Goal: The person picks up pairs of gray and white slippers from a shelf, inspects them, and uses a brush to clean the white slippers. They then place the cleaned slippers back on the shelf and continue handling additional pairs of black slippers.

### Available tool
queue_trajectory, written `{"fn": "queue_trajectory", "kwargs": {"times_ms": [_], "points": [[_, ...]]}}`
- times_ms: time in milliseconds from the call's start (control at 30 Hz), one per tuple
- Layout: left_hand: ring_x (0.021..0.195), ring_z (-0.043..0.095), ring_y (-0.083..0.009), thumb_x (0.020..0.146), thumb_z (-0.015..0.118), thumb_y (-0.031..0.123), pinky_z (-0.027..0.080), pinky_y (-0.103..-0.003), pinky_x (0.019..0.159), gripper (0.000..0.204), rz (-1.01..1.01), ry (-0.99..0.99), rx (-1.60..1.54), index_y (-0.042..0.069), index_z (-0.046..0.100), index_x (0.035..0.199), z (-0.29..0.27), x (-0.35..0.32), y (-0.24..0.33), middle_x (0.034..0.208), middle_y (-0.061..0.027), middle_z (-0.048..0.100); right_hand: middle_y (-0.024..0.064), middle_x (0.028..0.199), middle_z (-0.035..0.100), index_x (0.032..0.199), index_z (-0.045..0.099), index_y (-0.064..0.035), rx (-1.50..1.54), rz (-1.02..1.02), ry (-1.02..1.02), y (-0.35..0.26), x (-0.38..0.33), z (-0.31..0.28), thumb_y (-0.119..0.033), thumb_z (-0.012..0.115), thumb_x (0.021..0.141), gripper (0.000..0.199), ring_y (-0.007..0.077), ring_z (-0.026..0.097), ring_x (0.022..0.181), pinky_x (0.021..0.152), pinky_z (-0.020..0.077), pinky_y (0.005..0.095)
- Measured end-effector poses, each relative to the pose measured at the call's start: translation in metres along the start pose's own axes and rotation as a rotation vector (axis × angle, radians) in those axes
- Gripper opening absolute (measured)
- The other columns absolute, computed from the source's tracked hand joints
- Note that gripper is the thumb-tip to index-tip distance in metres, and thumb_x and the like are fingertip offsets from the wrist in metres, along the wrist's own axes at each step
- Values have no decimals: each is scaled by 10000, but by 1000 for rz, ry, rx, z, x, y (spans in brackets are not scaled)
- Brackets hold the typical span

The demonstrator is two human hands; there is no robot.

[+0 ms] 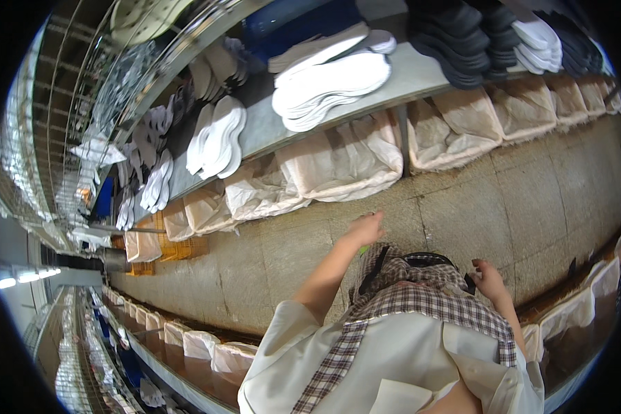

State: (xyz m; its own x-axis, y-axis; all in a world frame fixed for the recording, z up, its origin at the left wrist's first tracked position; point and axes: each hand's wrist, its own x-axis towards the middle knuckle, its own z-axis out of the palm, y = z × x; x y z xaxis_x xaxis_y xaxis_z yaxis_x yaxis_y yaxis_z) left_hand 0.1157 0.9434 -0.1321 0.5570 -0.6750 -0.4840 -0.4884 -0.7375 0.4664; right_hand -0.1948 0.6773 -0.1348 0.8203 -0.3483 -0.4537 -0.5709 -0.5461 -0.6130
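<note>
My left hand (367,228) hangs over the floor in front of the lined bins, with fingers partly extended and nothing visible in it. My right hand (488,279) is at my right side beside the checked apron (421,303), its fingers apart, holding nothing I can see. Ahead on a grey metal shelf (259,127) lie white shoe soles (331,86) in a stack, nearest to my left hand. More white soles (217,138) lie to the left. Stacks of black soles (448,41) and another white stack (537,45) are at the right.
Bins with pale cloth liners (352,162) line the floor under the shelf. Yellow crates (183,247) stand at the aisle's far left. A wire rack (159,86) hangs above the shelf. Another row of lined bins (200,343) runs behind me along the tiled floor (269,262).
</note>
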Motion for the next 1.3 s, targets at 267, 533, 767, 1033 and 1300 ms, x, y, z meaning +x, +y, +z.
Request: {"fn": "queue_trajectory", "kwargs": {"times_ms": [267,533,767,1033,1300], "points": [[986,604,-336,833,589,289,481,-413,836,457,-53,277,-283,82,498,1230,-53,-47,-123,1117,-181,612,206,1049,600,1125,575,-26,-110,-35,-152,-62,27,58,-8,590,719,407,363,591,953,800,481,413],[910,630,-326,824,621,229,501,-398,774,458,-159,313,-252,42,498,1223,-105,-90,-281,1045,-163,637,199,1105,588,1148,556,-23,-174,-38,-187,-181,80,144,-137,629,792,381,384,565,994,826,472,442],[989,598,-345,837,595,286,478,-412,830,571,53,-90,62,43,399,1315,-110,-105,-336,1079,-187,618,184,1093,590,1147,550,-51,-194,-281,-112,-287,90,190,-161,614,802,368,371,560,1003,829,469,431],[899,625,-295,807,627,306,486,-369,786,598,-217,-24,14,-9,436,1277,-101,-105,-455,1007,-207,639,154,1055,594,1155,536,-64,-244,-219,61,-323,52,251,-172,617,796,384,357,561,982,811,474,425],[860,617,-171,881,571,123,500,-298,779,347,205,-48,-243,28,523,1211,-213,-188,-379,975,-97,646,173,1069,593,1152,552,-45,-44,212,118,-310,-56,394,-166,616,795,382,358,557,997,827,463,437]]}}
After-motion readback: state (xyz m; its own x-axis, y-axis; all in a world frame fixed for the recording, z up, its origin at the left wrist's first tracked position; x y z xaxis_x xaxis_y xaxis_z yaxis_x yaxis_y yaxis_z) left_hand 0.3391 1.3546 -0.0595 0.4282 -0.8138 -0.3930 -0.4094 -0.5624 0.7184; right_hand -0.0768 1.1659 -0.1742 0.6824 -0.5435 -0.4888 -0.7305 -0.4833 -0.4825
